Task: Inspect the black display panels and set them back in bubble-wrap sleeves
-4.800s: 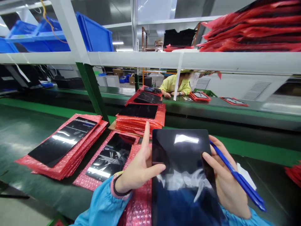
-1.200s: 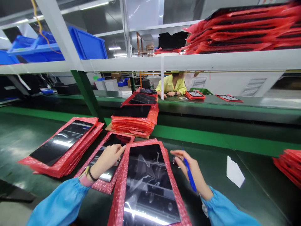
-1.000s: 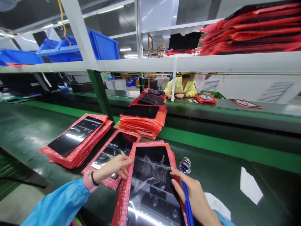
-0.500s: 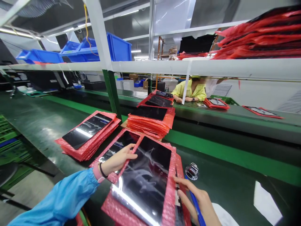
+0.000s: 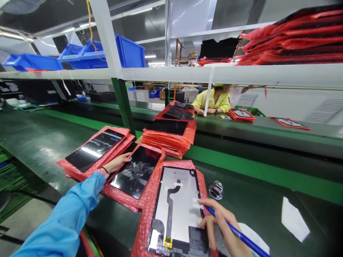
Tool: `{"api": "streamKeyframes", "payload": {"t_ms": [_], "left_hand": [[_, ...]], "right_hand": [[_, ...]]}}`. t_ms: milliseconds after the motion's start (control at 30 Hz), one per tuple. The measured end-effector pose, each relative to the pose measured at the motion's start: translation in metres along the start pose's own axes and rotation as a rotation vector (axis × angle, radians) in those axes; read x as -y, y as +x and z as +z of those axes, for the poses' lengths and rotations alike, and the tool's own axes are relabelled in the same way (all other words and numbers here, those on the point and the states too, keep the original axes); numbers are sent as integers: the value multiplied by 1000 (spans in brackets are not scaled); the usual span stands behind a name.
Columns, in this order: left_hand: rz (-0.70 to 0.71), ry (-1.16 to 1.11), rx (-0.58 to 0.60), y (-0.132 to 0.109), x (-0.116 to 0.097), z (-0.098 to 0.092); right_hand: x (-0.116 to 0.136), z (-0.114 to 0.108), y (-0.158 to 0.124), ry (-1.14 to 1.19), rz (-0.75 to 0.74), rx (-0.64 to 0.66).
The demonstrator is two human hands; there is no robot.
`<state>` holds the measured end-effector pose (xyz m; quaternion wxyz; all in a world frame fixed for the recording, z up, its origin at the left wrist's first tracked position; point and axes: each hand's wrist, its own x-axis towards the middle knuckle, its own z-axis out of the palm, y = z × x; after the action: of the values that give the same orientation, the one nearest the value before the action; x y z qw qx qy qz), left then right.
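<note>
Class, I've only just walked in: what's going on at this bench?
A person is handling flat screen panels on red bubble wrap. The left hand is at the left edge of a glossy black panel. The right hand holds a blue pen-like tool, fingertips at the right edge of a panel with its silver back up. Behind stands a red stack; farther back is another person in yellow.

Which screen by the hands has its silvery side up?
The silvery screen by the right hand, with a dark strip and yellow patch; by the left hand is a glossy black screen.
</note>
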<state>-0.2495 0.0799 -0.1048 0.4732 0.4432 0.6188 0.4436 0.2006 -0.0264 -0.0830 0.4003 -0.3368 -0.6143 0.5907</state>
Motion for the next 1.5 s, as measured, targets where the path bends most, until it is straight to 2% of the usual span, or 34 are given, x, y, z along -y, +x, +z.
{"api": "streamKeyframes", "payload": {"t_ms": [67, 133, 200, 267, 367, 467, 567, 667, 800, 967, 1067, 1200, 1300, 1400, 1500], "left_hand": [[36, 52, -34, 4, -7, 1], [86, 89, -70, 6, -16, 4], [135, 100, -89, 2, -25, 15], [159, 92, -74, -10, -32, 34], [106, 61, 67, -40, -39, 74], [1, 28, 252, -69, -45, 111], [-87, -9, 307, -86, -50, 132], [-179, -51, 309, -93, -53, 140], [-292, -103, 315, -96, -56, 140], [-368, -165, 331, -93, -60, 140], [-319, -224, 343, -96, -66, 149], [-182, -342, 381, -112, -72, 175], [-118, -400, 353, -122, -75, 191], [-73, -419, 317, -124, -79, 195], [51, -401, 249, -123, -90, 194]], "right_hand": [[-1, 6, 3, 112, 69, 3], [-1, 11, 6, 81, 104, 0], [-1, 16, 9, -72, 112, -13], [-3, 21, 12, -295, 105, -42], [-8, 26, 16, -530, 58, -106], [-13, 27, 18, -582, 35, -147], [-14, 27, 18, -590, 19, -147], [-12, 28, 16, -579, 6, -132], [-11, 29, 15, -528, 16, -124], [-11, 25, 18, -376, 70, -165], [-11, 23, 21, -233, 119, -152], [-13, 21, 23, -77, 145, -131], [-11, 16, 23, 7, 142, -154], [5, 3, 19, 70, 112, -216], [32, -14, 14, 150, 17, -323]]}}
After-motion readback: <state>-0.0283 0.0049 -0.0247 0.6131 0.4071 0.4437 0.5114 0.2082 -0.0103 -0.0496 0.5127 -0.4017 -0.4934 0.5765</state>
